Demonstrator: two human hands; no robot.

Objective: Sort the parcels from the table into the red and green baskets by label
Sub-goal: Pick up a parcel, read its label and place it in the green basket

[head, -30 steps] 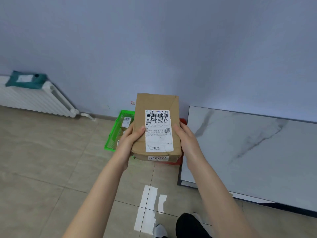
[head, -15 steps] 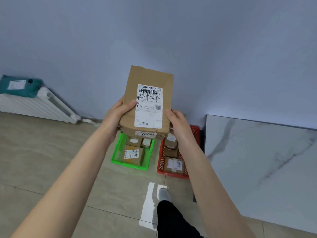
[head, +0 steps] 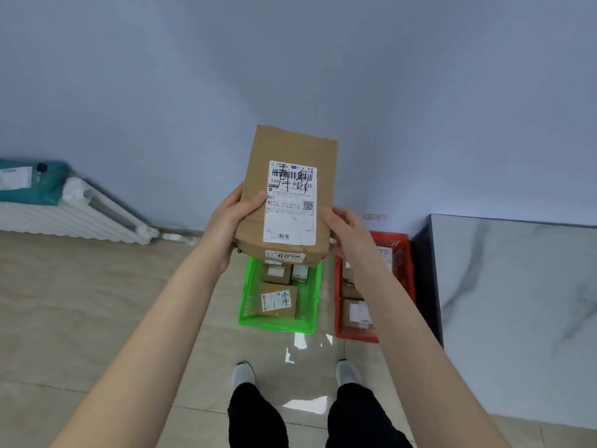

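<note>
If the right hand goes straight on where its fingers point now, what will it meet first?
The brown parcel: the right hand points at its right edge and seems to touch it, though depth is unclear.

— Item in your hands?
— One brown parcel (head: 290,202), white label facing you; your left hand (head: 231,221) and right hand (head: 347,234) grip its sides.
— Below it?
— Green basket (head: 274,324), red basket (head: 405,270), each holding parcels (head: 277,300).

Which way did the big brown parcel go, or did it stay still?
Yes, it moved. The brown parcel went left, away from the marble table: it hid the red basket before, now it hangs over the green basket's far end.
</note>
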